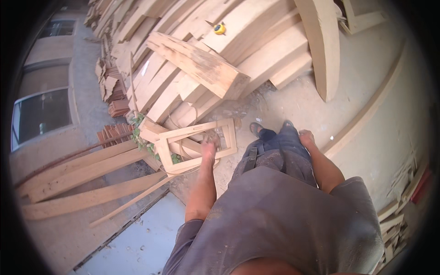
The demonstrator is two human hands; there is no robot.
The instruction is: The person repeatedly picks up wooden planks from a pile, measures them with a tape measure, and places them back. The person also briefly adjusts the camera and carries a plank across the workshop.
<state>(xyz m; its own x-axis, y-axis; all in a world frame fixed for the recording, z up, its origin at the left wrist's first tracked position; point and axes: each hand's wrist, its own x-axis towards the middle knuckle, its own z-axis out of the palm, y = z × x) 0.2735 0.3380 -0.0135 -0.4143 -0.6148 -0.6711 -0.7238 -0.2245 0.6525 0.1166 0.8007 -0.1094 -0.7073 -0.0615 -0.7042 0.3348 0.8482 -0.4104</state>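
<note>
At the left side of the person, a pale wooden rectangular frame is above the lower ends of the timbers, and one thick beam shows through its opening. The left hand is at the frame: the wrist crosses its near long bar and the hand lies over the opening. The fingers are blurred, so I cannot tell whether they are grasping the bar. The right hand is low beside the right thigh, with fingers which look a little bent; whether it is clenched or released, I cannot tell. The person wears a dark grey shirt, dark blue trousers and dark sandals, and stands on a dusty grey floor. In front there is a big pile of light brown wooden beams; a thick, rough-faced block lies across it, and a yellow and black tape measure rests farther back. To the right of the pile is a wide curved timber. Close to the frame are green leaves and reddish-brown flat pieces in stacks, while long wooden planks extend to the left.
</note>
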